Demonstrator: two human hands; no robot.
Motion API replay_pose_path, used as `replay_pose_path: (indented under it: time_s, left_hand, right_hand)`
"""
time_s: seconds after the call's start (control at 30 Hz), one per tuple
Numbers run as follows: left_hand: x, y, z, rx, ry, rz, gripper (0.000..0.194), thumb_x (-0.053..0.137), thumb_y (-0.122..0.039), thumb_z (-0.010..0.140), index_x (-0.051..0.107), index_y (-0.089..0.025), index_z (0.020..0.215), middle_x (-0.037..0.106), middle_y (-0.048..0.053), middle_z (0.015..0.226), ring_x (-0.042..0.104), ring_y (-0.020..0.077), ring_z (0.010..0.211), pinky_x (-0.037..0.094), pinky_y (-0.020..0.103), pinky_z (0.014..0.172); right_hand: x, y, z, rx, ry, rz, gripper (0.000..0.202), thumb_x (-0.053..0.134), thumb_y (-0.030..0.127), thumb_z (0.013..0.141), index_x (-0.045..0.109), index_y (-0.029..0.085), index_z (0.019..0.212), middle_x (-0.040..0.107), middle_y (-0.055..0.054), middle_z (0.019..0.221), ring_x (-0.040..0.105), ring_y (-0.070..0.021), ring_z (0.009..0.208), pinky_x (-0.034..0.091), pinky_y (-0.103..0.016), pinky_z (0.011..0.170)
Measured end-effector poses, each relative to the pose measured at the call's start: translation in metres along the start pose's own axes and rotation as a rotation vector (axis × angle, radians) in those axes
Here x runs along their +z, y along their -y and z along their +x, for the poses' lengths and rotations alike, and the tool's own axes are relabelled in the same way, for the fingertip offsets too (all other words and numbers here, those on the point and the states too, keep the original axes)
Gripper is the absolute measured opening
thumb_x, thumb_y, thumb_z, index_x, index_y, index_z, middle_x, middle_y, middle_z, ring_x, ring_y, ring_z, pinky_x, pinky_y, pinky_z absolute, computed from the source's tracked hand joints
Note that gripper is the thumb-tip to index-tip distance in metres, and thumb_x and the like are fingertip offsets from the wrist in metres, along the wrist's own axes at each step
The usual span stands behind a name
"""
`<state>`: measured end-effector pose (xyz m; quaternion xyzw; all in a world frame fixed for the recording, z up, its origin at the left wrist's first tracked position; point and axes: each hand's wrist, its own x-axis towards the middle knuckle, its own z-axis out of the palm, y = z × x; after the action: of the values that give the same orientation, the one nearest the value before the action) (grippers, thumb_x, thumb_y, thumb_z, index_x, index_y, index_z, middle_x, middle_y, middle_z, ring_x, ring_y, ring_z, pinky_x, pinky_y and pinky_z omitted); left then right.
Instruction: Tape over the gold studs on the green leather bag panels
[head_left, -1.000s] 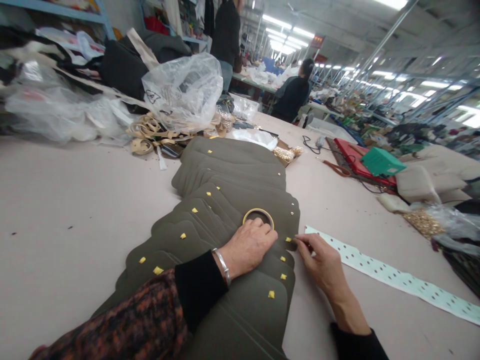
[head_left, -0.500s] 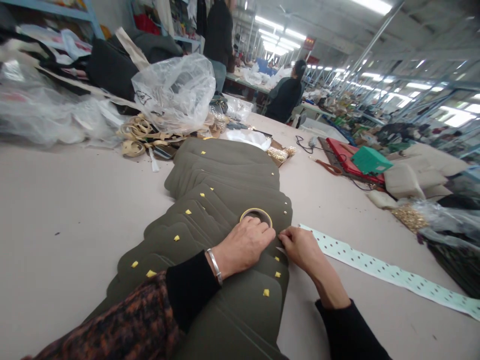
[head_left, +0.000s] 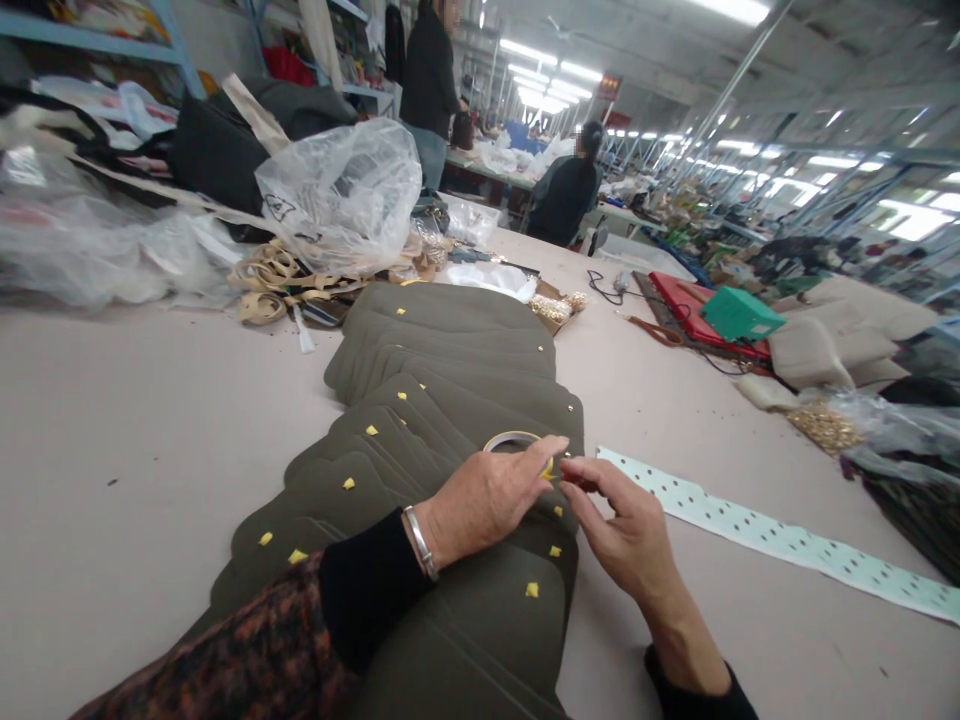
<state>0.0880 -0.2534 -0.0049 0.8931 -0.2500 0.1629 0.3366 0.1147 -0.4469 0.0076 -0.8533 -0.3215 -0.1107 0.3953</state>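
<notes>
Overlapping dark olive panels [head_left: 450, 340] lie fanned out across the table, with several small yellow tape pieces [head_left: 532, 590] on them. My left hand [head_left: 487, 500], with a silver bangle at the wrist, grips a roll of yellow tape [head_left: 512, 437] above the panels. Its thumb and index finger are at the roll's right side. Close by on the right, my right hand [head_left: 619, 510] pinches at the tape's yellow end between thumb and fingertips. A pale green strip with dark dots [head_left: 772, 540] runs from behind my right hand to the right edge.
Clear plastic bags [head_left: 345, 190] and tan straps [head_left: 274, 280] lie at the back left. A green box [head_left: 742, 315] sits on a red item [head_left: 675, 300] at the right. Two people [head_left: 566, 195] are farther back.
My left hand has raised and tilted the tape roll off the panels. My right hand has turned, its fingers now higher and pinching at the tape's end.
</notes>
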Motion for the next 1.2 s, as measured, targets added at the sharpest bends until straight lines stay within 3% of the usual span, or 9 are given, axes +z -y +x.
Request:
replay_pose_path:
  time_s: [0.1, 0.23, 0.43, 0.53, 0.67, 0.83, 1.0, 1.2]
  left_hand:
    - [0.002, 0.0, -0.001, 0.02, 0.005, -0.003, 0.042, 0.046, -0.02, 0.095, 0.033, -0.017, 0.134, 0.066, 0.006, 0.112, 0.067, 0.0176, 0.096, 0.055, 0.029, 0.083]
    - [0.002, 0.001, -0.001, 0.034, 0.022, -0.011, 0.033, 0.044, -0.019, 0.096, 0.037, -0.018, 0.128, 0.065, 0.005, 0.11, 0.065, 0.0172, 0.098, 0.053, 0.028, 0.083]
    - [0.002, 0.002, 0.0, 0.04, 0.122, 0.103, 0.01, 0.041, -0.017, 0.096, 0.051, -0.018, 0.095, 0.062, 0.001, 0.087, 0.061, 0.017, 0.081, 0.05, 0.028, 0.072]
    - [0.002, 0.001, 0.001, 0.079, 0.1, 0.191, 0.013, 0.04, -0.017, 0.095, 0.051, -0.017, 0.088, 0.059, 0.001, 0.083, 0.058, 0.0171, 0.076, 0.047, 0.028, 0.068]
    - [0.002, -0.006, -0.001, 0.134, 0.035, 0.234, 0.017, 0.037, -0.017, 0.095, 0.051, -0.017, 0.085, 0.057, 0.003, 0.081, 0.054, 0.0177, 0.074, 0.045, 0.029, 0.066]
    - [0.003, -0.009, -0.002, 0.126, 0.073, 0.299, 0.016, 0.037, -0.017, 0.096, 0.051, -0.017, 0.089, 0.058, 0.003, 0.084, 0.053, 0.0177, 0.075, 0.045, 0.03, 0.065]
    - [0.005, -0.001, -0.001, 0.03, 0.218, 0.409, 0.007, 0.046, -0.015, 0.093, 0.051, -0.019, 0.09, 0.06, 0.002, 0.085, 0.054, 0.0208, 0.079, 0.047, 0.031, 0.064]
    - [0.009, -0.001, -0.003, 0.003, 0.266, 0.406, 0.006, 0.047, -0.016, 0.092, 0.051, -0.019, 0.088, 0.06, 0.003, 0.084, 0.055, 0.0219, 0.078, 0.048, 0.033, 0.062]
  right_hand:
    - [0.006, 0.004, 0.004, -0.153, 0.014, -0.085, 0.017, 0.052, 0.015, 0.087, 0.064, 0.021, 0.097, 0.069, -0.005, 0.092, 0.064, -0.0168, 0.087, 0.052, -0.032, 0.08]
    - [0.013, 0.001, 0.005, -0.232, -0.019, -0.168, 0.016, 0.05, 0.01, 0.086, 0.062, 0.02, 0.089, 0.067, -0.003, 0.08, 0.063, -0.0142, 0.075, 0.051, -0.027, 0.07]
    - [0.019, 0.0, -0.003, -0.275, -0.137, -0.247, 0.013, 0.055, 0.006, 0.079, 0.061, 0.018, 0.08, 0.066, -0.002, 0.071, 0.062, -0.0124, 0.064, 0.049, -0.024, 0.062]
    - [0.022, 0.006, -0.007, -0.086, -0.154, -0.157, 0.01, 0.057, 0.012, 0.079, 0.064, 0.019, 0.077, 0.067, 0.0, 0.067, 0.06, -0.0114, 0.057, 0.048, -0.023, 0.057]
    - [0.026, 0.005, -0.006, 0.375, -0.126, 0.224, 0.011, 0.062, 0.026, 0.079, 0.066, 0.018, 0.073, 0.065, 0.001, 0.057, 0.059, -0.0117, 0.049, 0.048, -0.022, 0.049]
    - [0.018, -0.032, 0.002, 0.753, -0.149, 0.53, 0.029, 0.075, 0.04, 0.066, 0.067, 0.014, 0.075, 0.063, 0.001, 0.056, 0.06, -0.0125, 0.048, 0.054, -0.025, 0.051]
    - [0.012, -0.063, 0.008, 0.789, -0.092, 0.422, 0.036, 0.075, 0.045, 0.066, 0.069, 0.013, 0.081, 0.064, 0.0, 0.061, 0.061, -0.0112, 0.052, 0.055, -0.024, 0.055]
    - [0.016, -0.053, 0.019, 0.711, 0.049, 0.039, 0.03, 0.06, 0.044, 0.078, 0.069, 0.016, 0.084, 0.065, -0.001, 0.062, 0.062, -0.0131, 0.05, 0.051, -0.024, 0.051]
